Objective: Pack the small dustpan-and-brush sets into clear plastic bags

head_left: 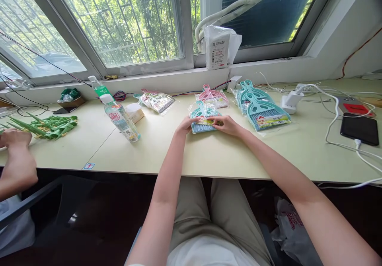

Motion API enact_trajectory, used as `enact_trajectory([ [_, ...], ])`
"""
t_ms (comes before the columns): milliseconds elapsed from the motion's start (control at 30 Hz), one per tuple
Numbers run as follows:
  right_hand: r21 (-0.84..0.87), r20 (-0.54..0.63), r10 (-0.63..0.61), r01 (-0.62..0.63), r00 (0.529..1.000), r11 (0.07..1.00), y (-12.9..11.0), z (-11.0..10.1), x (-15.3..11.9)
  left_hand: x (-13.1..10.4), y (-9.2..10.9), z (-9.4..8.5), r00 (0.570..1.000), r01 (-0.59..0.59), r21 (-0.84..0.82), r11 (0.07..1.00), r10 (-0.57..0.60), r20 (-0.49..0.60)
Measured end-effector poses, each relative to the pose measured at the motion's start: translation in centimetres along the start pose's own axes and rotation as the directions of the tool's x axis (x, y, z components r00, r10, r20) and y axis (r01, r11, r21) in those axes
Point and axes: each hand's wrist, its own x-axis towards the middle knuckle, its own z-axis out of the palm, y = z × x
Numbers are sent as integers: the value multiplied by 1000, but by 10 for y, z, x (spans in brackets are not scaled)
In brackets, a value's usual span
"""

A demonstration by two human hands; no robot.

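Observation:
A small teal brush-and-dustpan set (204, 113) in clear wrap lies on the pale table before me. My left hand (188, 124) grips its left edge, the thumb over the wrap. On the right side, my right hand (224, 124) pinches the packet near its printed label. A pink set (211, 96) in clear wrap rests just behind it. To the right are teal wrapped sets (267, 113), partly overlapping one another. Farther left lies another wrapped set (157, 101) with pale bristles.
Two bottles (121, 119) and a white box (135, 113) are left of my hands. At the far left, a person's hand (16, 137) touches folded green leaves (47, 127). White cables, a charger (291, 101) and a black phone (359, 129) lie on the right.

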Motion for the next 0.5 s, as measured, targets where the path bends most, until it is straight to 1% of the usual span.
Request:
enact_trajectory([
  [67, -82, -13, -20, 19, 1000, 996, 1, 0, 1, -2, 1, 2, 1000, -19, -12, 1000, 19, -9],
  [133, -190, 0, -42, 41, 999, 981, -2, 5, 2, -3, 3, 3, 999, -44, -27, 999, 44, -10],
  [233, -323, 109, -50, 83, 993, 943, -11, 17, 3, -4, 3, 3, 999, -42, -20, 999, 42, 4],
  [300, -346, 193, -48, 114, 980, 931, -17, 23, 3, -4, 3, 2, 1000, -8, 8, 1000, 8, 2],
  [333, -345, 218, -47, 122, 975, 931, -19, 25, 3, -4, 3, 2, 1000, 6, 18, 1000, -6, 0],
  [433, -357, 227, -67, 147, 972, 923, -20, 25, 2, -2, 1, 1, 1000, 13, 1, 1000, -13, -5],
  [500, -387, 240, -110, 199, 964, 900, -19, 21, 1, -1, 0, 1, 1000, 3, -37, 999, -2, 20],
])
